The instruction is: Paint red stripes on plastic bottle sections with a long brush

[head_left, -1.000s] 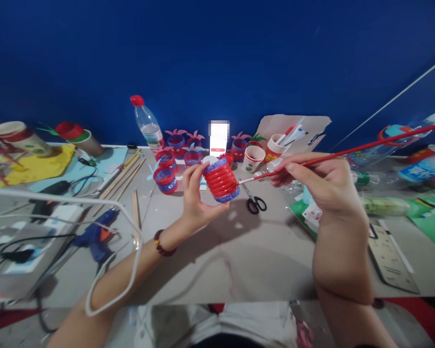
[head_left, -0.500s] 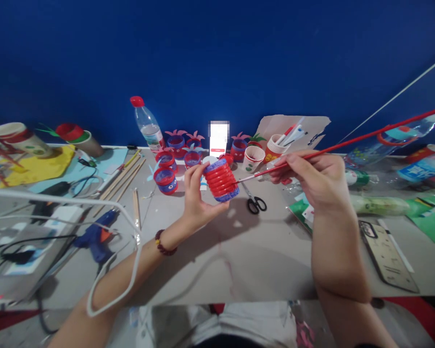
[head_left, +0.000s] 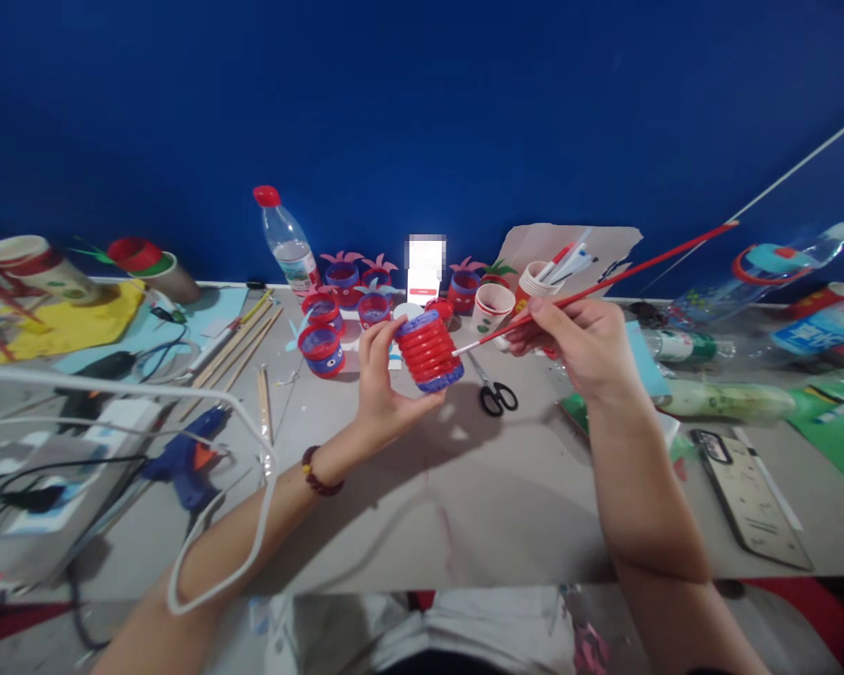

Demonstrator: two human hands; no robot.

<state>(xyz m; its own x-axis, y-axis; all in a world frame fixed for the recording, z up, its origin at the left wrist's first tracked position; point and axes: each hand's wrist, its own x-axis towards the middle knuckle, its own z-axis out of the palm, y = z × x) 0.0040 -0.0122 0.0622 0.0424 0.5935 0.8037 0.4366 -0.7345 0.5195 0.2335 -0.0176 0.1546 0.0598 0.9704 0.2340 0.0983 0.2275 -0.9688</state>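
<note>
A ribbed red cylinder with bluish-purple ends, perhaps a cut bottle section, is tilted between the fingers and thumb of my left hand. My right hand pinches a long red paintbrush by its handle. The brush's tip touches the cylinder's right side. Black-handled scissors lie on the table just right of the cylinder. Behind my left hand stand several small red-and-blue cups with eyes, one of them a blue-banded cup. Near my right fingers is a paper cup with red inside.
A lit phone screen leans at the back. To the left are a water bottle, wooden sticks, a blue glue gun and a white cable crossing over my forearm. A phone lies at right, near plastic bottles.
My right hand has shifted slightly left and the brush handle has swung, its far end now further left. The cylinder and my left hand stay nearly still.
</note>
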